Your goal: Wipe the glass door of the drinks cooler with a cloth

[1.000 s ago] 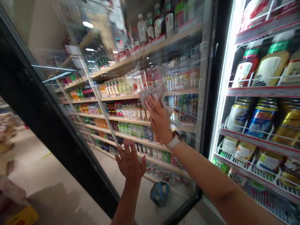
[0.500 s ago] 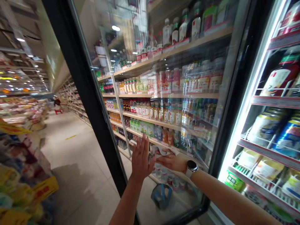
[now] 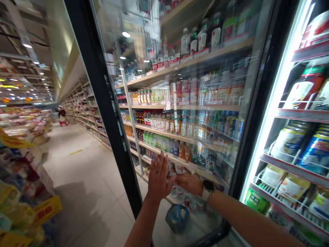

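Note:
A black-framed glass door [image 3: 203, 219] of a drinks cooler stands swung open in front of me. My left hand [image 3: 158, 176] lies flat against the glass, its fingers stretched upward and holding nothing. Just to its right, my right hand [image 3: 189, 183] has its fingers bent over a crumpled white cloth [image 3: 180, 168], pressed to the pane. Fingertips and cloth are slightly blurred and partly hidden behind the hand. A dark round watch [image 3: 208, 186] sits on the right wrist.
Bottles on wooden shelves [image 3: 180, 135] show in the glass. Lit cooler shelves [image 3: 290, 168] with bottles and cans are at right. A grey bin [image 3: 177, 219] appears low in the pane. At left are bagged goods [image 3: 12, 199], a tiled aisle [image 3: 84, 185] and a distant person [image 3: 61, 115].
The door's left frame has shifted right in view, and more aisle shelving shows. My right hand is a little lower, its fingers more bent over the cloth. My left hand stays flat.

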Demonstrator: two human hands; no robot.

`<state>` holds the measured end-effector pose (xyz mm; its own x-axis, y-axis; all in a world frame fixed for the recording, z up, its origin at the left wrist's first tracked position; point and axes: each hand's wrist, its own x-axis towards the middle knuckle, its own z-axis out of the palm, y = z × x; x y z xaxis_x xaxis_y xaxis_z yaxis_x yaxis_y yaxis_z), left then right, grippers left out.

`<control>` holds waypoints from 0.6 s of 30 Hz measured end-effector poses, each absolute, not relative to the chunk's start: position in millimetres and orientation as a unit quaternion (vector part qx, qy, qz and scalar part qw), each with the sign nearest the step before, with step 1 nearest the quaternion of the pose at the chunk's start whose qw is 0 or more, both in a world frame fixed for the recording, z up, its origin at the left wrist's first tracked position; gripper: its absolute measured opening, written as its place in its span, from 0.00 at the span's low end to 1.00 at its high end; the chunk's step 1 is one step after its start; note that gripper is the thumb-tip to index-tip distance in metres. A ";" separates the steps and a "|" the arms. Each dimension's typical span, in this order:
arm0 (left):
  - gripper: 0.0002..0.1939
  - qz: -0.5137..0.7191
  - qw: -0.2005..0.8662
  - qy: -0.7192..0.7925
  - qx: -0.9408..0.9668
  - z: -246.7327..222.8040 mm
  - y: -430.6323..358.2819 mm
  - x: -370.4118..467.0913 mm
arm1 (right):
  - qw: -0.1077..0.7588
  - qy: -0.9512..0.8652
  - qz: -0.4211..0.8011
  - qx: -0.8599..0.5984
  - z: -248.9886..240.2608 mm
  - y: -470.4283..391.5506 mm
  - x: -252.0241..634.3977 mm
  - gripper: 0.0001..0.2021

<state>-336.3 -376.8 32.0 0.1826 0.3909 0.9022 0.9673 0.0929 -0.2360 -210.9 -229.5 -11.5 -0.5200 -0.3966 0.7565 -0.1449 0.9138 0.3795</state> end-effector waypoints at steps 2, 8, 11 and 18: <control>0.35 -0.295 0.481 -0.562 -0.605 31.4 -378.6 -333.4 | 0.444 -0.866 -0.142 0.180 -37.0 -230.4 -204.0 0.19; 0.36 -0.298 0.490 -0.539 -0.617 30.8 -383.9 -324.4 | 0.463 -0.865 -0.145 0.130 9.3 -229.3 -199.7 0.20; 0.35 -0.300 0.491 -0.537 -0.616 31.7 -389.4 -318.3 | 0.522 -0.844 -0.112 0.051 52.1 -241.4 -206.8 0.24; 0.36 -0.305 0.471 -0.538 -0.629 37.1 -416.7 -292.4 | 0.530 -0.845 -0.038 0.061 -0.8 -286.9 -207.4 0.21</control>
<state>-292.4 -416.7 37.1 0.2351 0.3900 0.8903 0.9641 0.0225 -0.2645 -207.4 -286.9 -0.8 -0.4306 -0.1424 0.8912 -0.0627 0.9898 0.1279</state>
